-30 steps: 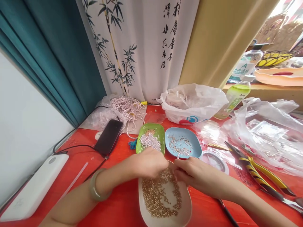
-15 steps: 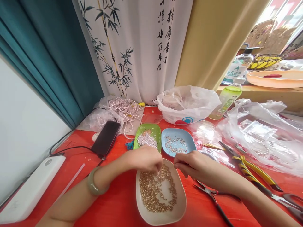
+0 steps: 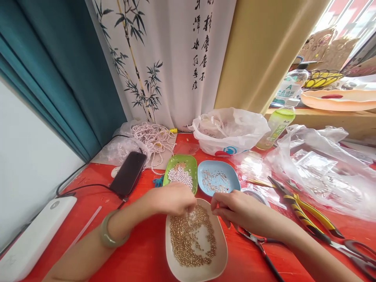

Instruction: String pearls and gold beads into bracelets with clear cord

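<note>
My left hand (image 3: 179, 199), with a bangle (image 3: 109, 231) on the wrist, is closed above the upper left of a white dish (image 3: 176, 270). Whatever its fingers pinch is too small to make out. Gold beads (image 3: 188, 248) cover much of that dish. My right hand (image 3: 227, 207) is closed at the dish's upper right rim, thumb and forefinger together, their contents hidden. Just beyond my hands sit a green dish (image 3: 194, 168) of pearly white and gold beads and a blue dish (image 3: 235, 172) of small metal pins.
Long-nose pliers (image 3: 258, 243) lie below my right forearm; yellow-black pliers (image 3: 308, 215) and scissors (image 3: 349, 254) are farther right. Plastic bags (image 3: 229, 133) and a green-labelled bottle (image 3: 276, 129) stand behind. At left are a phone (image 3: 129, 172), bead strands (image 3: 152, 137) and a white power strip (image 3: 38, 239).
The whole view has shifted slightly, with things appearing a little farther left. Both hands stay closed over the white dish's far end, with little movement relative to it.
</note>
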The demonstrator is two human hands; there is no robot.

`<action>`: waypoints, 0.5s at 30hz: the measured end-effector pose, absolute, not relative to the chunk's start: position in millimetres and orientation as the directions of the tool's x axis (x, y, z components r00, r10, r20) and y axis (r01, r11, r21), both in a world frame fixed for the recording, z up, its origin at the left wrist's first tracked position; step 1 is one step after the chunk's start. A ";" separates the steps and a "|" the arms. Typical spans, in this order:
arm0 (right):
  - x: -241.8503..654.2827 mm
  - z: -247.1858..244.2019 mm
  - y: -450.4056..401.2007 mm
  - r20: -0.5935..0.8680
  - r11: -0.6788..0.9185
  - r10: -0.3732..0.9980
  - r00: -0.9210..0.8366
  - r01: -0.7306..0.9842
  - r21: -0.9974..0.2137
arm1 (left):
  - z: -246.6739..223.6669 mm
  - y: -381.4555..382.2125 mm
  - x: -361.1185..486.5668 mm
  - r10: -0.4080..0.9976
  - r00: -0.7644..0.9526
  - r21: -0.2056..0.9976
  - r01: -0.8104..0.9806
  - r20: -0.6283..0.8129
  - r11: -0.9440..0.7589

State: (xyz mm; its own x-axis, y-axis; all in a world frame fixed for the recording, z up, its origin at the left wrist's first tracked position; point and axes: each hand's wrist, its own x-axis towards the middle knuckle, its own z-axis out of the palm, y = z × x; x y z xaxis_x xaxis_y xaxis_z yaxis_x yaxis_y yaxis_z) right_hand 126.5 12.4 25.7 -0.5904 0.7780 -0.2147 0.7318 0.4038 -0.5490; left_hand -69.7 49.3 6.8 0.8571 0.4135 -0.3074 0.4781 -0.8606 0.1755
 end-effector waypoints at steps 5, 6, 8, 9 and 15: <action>121.1 26.6 10.2 -0.253 0.382 0.762 -0.597 0.729 -0.568 | 5.0 32.0 -64.7 0.472 0.816 0.000 0.501 -0.333 -0.866; 120.7 26.8 9.7 -0.262 0.373 0.756 -0.600 0.723 -0.582 | 3.5 29.1 -63.4 0.487 0.812 -0.016 0.510 -0.323 -0.860; 120.8 27.4 8.7 -0.264 0.370 0.747 -0.611 0.711 -0.598 | 1.4 25.0 -61.2 0.503 0.808 -0.030 0.521 -0.307 -0.853; 121.1 27.8 8.1 -0.258 0.378 0.743 -0.617 0.706 -0.599 | 1.6 23.9 -60.4 0.506 0.806 -0.029 0.524 -0.306 -0.851; 123.3 34.8 3.4 -0.225 0.387 0.764 -0.605 0.709 -0.590 | 13.2 34.6 -63.1 0.469 0.835 0.168 0.526 -0.288 -0.833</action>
State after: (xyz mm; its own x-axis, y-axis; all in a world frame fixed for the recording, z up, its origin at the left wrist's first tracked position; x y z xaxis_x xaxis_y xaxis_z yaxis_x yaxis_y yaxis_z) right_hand 123.3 3.4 34.8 -0.6048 0.7640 -0.2249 0.7086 0.3873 -0.5899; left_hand -63.1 34.6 13.2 0.8349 0.4691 -0.2880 0.5264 -0.8335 0.1682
